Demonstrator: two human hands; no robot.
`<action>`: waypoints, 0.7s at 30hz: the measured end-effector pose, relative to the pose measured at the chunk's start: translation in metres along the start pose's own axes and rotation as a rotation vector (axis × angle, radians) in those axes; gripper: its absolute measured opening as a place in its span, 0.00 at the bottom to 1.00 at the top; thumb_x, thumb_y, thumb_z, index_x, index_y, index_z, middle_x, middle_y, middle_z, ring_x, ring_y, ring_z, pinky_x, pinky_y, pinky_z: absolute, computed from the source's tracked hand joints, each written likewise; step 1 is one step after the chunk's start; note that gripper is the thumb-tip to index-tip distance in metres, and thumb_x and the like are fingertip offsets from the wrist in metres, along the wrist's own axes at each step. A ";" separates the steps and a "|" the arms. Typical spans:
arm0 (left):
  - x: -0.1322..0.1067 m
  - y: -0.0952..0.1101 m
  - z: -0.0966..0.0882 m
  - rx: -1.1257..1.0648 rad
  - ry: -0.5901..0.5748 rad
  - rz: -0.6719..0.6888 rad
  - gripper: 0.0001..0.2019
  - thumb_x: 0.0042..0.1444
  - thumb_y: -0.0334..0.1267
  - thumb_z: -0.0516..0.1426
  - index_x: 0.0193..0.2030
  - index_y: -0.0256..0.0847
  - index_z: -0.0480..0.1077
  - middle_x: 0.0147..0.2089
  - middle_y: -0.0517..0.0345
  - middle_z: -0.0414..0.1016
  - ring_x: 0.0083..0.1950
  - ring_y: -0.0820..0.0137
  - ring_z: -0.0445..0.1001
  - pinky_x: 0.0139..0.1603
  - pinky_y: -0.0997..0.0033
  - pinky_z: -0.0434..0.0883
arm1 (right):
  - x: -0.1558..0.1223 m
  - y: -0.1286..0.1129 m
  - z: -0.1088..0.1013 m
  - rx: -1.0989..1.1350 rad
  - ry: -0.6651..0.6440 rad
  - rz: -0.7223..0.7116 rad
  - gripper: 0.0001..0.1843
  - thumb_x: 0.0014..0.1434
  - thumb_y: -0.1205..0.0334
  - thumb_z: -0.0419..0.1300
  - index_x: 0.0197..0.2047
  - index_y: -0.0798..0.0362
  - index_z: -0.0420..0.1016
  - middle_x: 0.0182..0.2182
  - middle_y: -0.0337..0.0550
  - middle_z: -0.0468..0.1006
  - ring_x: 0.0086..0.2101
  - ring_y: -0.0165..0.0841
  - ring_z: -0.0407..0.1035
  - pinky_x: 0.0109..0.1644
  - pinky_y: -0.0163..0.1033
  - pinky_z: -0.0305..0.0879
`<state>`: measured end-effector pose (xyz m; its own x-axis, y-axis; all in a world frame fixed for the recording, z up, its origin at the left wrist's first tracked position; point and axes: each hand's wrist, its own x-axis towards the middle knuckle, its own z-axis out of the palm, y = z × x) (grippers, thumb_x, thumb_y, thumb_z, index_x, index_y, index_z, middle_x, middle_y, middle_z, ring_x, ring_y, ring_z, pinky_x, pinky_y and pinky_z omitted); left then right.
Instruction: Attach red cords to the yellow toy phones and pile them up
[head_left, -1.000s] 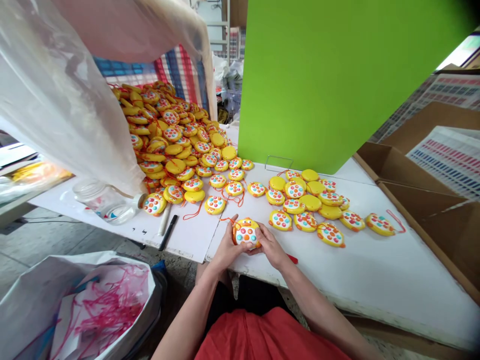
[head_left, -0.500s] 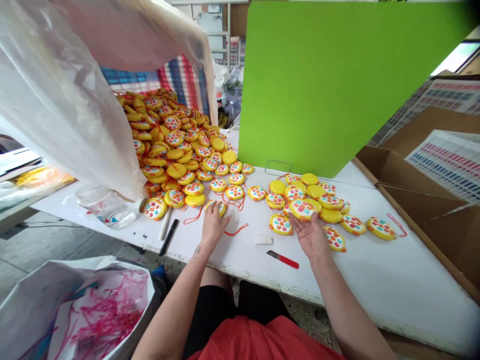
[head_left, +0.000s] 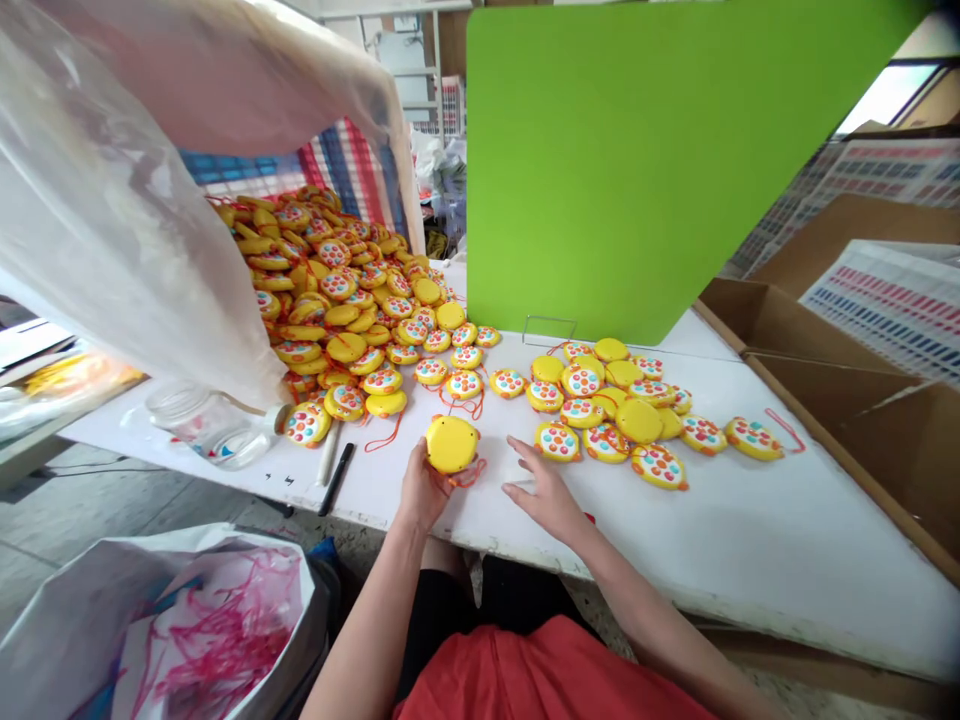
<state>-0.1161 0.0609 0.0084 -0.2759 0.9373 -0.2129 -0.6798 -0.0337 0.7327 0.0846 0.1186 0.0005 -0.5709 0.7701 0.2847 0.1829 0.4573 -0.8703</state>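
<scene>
My left hand (head_left: pixel 424 487) grips a yellow oval plastic toy (head_left: pixel 452 444), its plain back with small screw holes turned up and a red cord hanging beside it. Over the white table, my right hand (head_left: pixel 546 492) is open with fingers spread, a short way right of the held toy. Beyond it lies a loose group of similar toys (head_left: pixel 582 379), some showing white faces with coloured dots, others their yellow backs. A large heap of the same toys (head_left: pixel 341 290) spills out of a striped bag at the left.
A black marker (head_left: pixel 337 480) and a clear jar (head_left: pixel 210 425) are on the left of the table. A green board (head_left: pixel 660 170) stands at the back. Cardboard boxes (head_left: pixel 840 400) line the right side. Below left is a sack with pink strands (head_left: pixel 217 630).
My left hand has lifted a toy from the table and holds it back side up. My right hand has let go of another toy on the group and moved left.
</scene>
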 end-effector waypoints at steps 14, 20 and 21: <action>-0.039 -0.021 0.018 0.307 -0.252 -0.205 0.27 0.54 0.55 0.57 0.56 0.42 0.63 0.61 0.43 0.64 0.54 0.58 0.71 0.44 0.61 0.75 | -0.001 -0.032 0.003 -0.211 0.023 -0.131 0.18 0.63 0.56 0.54 0.54 0.50 0.67 0.49 0.51 0.73 0.51 0.43 0.67 0.56 0.54 0.65; -0.039 -0.029 0.022 0.412 -0.154 -0.038 0.26 0.56 0.52 0.57 0.57 0.45 0.59 0.55 0.47 0.68 0.47 0.62 0.74 0.39 0.61 0.76 | -0.003 -0.028 0.001 0.443 -0.031 0.373 0.24 0.60 0.44 0.54 0.53 0.50 0.65 0.48 0.48 0.72 0.39 0.40 0.73 0.29 0.43 0.76; -0.039 -0.030 0.024 0.375 -0.159 -0.025 0.25 0.56 0.52 0.57 0.57 0.44 0.60 0.55 0.47 0.68 0.46 0.63 0.74 0.39 0.61 0.76 | -0.003 -0.027 0.001 0.496 -0.036 0.381 0.25 0.59 0.44 0.55 0.55 0.49 0.64 0.51 0.48 0.70 0.41 0.40 0.72 0.30 0.42 0.77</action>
<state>-0.0691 0.0335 0.0102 -0.1343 0.9791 -0.1526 -0.3823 0.0909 0.9196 0.0808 0.1031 0.0231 -0.5670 0.8189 -0.0886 -0.0095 -0.1140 -0.9934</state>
